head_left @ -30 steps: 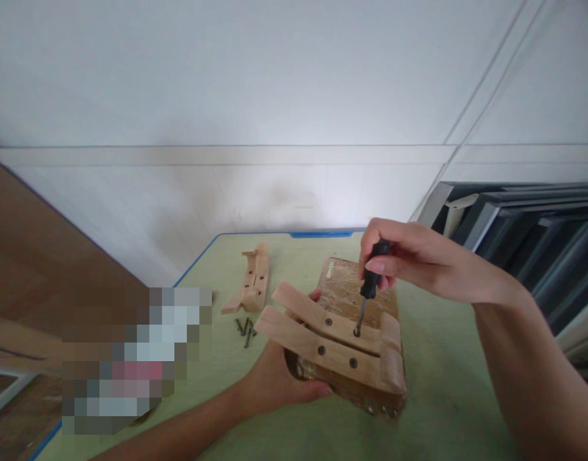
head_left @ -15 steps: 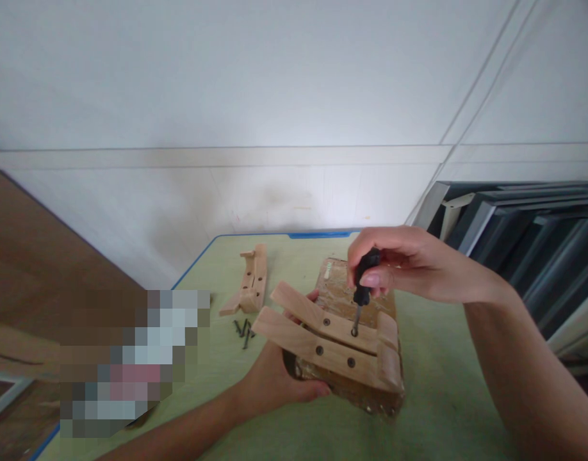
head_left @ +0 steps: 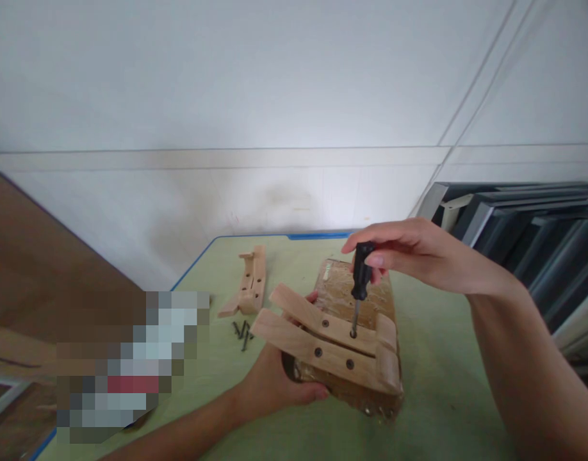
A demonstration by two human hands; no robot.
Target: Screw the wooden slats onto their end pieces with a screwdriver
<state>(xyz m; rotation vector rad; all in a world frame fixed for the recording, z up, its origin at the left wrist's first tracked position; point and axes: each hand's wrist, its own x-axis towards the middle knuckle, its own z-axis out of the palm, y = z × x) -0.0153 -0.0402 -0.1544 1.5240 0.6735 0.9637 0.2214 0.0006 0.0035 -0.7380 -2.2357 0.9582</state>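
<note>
My right hand (head_left: 409, 259) grips a screwdriver (head_left: 364, 272) by its black handle, between thumb and fingers. The shaft stands nearly upright, with its tip in a screw hole of a pale wooden bracket (head_left: 337, 339). Two long angled bars with raised end pieces make up this bracket, and dark screw heads sit in the other visible holes. From the left, my left hand (head_left: 275, 381) is closed around the bracket, thumb in front and fingertips showing behind. Beneath the bracket lies a brown block (head_left: 323, 282) wrapped in clear plastic or tape.
A second wooden bracket (head_left: 252, 282) lies farther back on the green tabletop (head_left: 438, 384). Several dark screws (head_left: 243, 333) are in front of it. A blurred-out object (head_left: 130, 365) sits at the left edge. Dark panels (head_left: 524, 224) lean by the white wall (head_left: 275, 77).
My right hand's fingers have loosened and shifted on the screwdriver handle, with the index finger now stretched out more. The tip stays in the same hole, and my left hand keeps its hold.
</note>
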